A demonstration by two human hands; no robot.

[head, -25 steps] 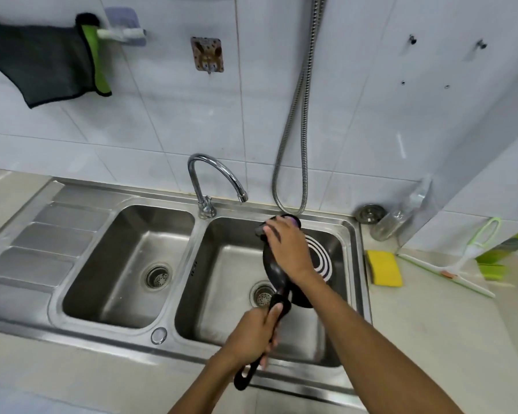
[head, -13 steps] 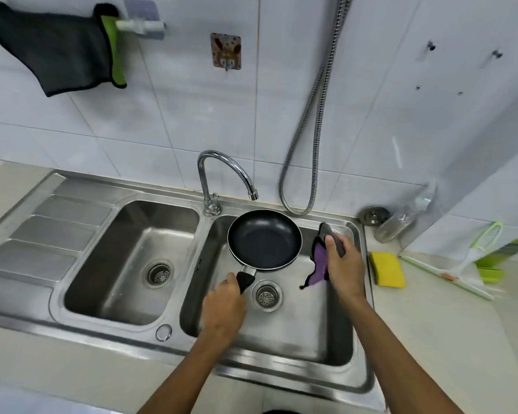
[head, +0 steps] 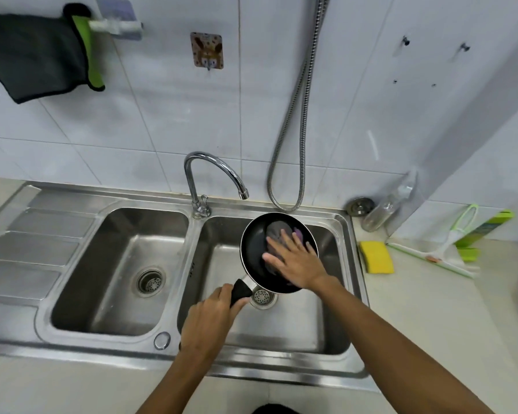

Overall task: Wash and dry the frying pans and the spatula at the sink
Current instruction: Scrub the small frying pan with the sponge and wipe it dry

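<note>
The frying pan [head: 253,249] sits over the right bowl of the sink [head: 296,327]; the left hand [head: 210,318] is wrapped round its black handle [head: 241,291], the best place to hold it; the right hand [head: 298,265], fingers [head: 289,242] flat, presses a soft cloth [head: 274,231] inside; the pan looks stiff, maybe slippery.

white tile wall [head: 168,121] backing beige counter [head: 431,318], dark towel [head: 33,55] is hanging upper left, metal hose [head: 308,67] is looping down

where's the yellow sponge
Head view, right side: the yellow sponge lies on the counter between the sink rim and the green squeegee.
</note>
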